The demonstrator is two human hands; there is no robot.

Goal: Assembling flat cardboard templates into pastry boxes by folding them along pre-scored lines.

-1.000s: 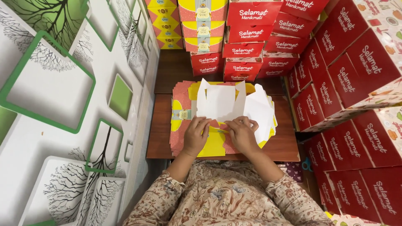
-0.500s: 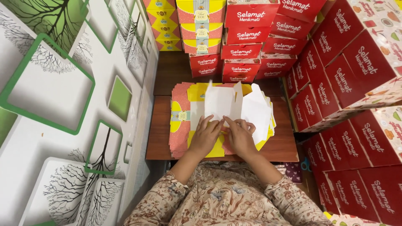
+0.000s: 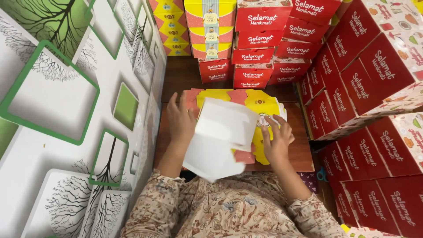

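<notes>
Box blank [image 3: 222,136] white side up, long axis near-to-far; left hand [image 3: 179,120] holding

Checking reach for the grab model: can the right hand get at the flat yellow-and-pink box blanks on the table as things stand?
Probably yes. The right hand already rests on the stack of flat blanks, fingers on the yellow top sheet. The white half-folded box, lifted by the left hand, covers only the stack's left part.

two hands [image 3: 180,121], one white box blank [image 3: 222,139]
</notes>
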